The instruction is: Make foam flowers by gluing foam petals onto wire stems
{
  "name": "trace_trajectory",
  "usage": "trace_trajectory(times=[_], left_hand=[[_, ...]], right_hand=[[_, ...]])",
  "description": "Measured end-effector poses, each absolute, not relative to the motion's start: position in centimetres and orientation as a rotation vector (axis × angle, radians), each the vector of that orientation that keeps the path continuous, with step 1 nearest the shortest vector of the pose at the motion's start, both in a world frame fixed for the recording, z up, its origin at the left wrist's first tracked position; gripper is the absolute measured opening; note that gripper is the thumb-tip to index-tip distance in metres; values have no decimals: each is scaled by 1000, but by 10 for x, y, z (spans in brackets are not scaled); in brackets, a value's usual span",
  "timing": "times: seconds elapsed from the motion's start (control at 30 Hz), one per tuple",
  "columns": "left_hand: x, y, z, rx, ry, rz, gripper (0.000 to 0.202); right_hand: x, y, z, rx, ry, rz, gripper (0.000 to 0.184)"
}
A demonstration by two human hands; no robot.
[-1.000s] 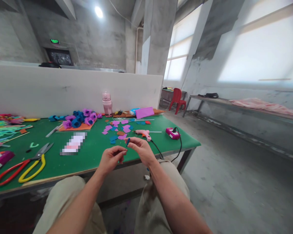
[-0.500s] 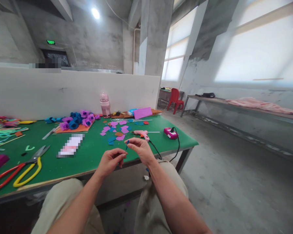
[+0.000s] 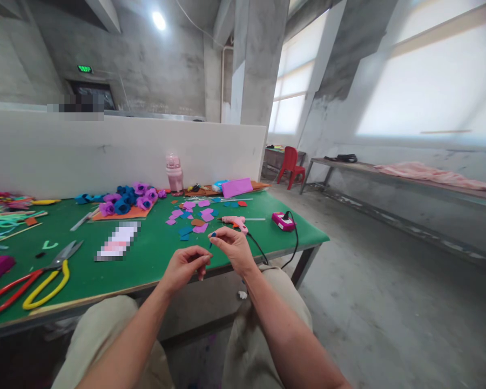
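One long green-topped table [image 3: 149,248]. One pair of big metal scissors with red and yellow loop handles [image 3: 62,256]. One pale-pink cylindrical bottle [image 3: 174,175]. One pink plastic glue gun [image 3: 238,222]. Two bare hands, close but apart: left hand [image 3: 187,263], right hand [image 3: 234,247]. One narrow dark-blue papery strip [image 3: 213,235]. Since half second ago: less strip showing; scissors, bottle, gun unmoved. Strip pinched in right fingertips, lower end towards left ones; can't tell whether left grips anything.
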State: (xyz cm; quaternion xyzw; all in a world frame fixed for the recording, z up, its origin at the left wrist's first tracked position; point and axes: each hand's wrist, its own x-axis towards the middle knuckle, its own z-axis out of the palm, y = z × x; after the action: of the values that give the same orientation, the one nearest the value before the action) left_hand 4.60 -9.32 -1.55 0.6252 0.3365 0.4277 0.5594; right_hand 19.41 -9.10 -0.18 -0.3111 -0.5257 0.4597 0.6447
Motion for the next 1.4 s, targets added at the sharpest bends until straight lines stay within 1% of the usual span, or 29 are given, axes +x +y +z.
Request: trace_trajectory(times=[0.33, 0.47, 0.53, 0.6, 0.73, 0.83, 0.97, 1.2, 1.3, 1.4], left_hand=[[46, -91, -18, 1508, 801, 1007, 17], [47, -94, -15, 1506, 826, 1019, 17], [47, -94, -15, 1482, 836, 1017, 17], [47, -94, -14, 1458, 830, 1014, 18], [45, -92, -15, 1443, 822, 1012, 18], [45, -91, -15, 1431, 834, 1013, 18], [45, -91, -15, 1430, 829, 1014, 18], [45, -92, -15, 1427, 829, 1015, 19], [46, -92, -15, 1431, 848, 1053, 19], [46, -91, -14, 1456, 881, 1111, 18]], right_hand=[[195, -88, -6, -704, -1187, 1051, 15], [199, -86, -8, -666, -1216, 1048, 21], [200, -86, -8, -673, -1238, 968, 28], [202, -87, -6, -720, -1306, 804, 32], [202, -94, -1, -804, -1474, 459, 31], [202, -98, 2, -820, -1532, 346, 30], [201, -99, 1, -826, -1580, 278, 29], [200, -99, 1, -825, -1572, 309, 28], [199, -95, -2, -820, -1461, 442, 30], [198, -89, -9, -841, -1424, 681, 30]])
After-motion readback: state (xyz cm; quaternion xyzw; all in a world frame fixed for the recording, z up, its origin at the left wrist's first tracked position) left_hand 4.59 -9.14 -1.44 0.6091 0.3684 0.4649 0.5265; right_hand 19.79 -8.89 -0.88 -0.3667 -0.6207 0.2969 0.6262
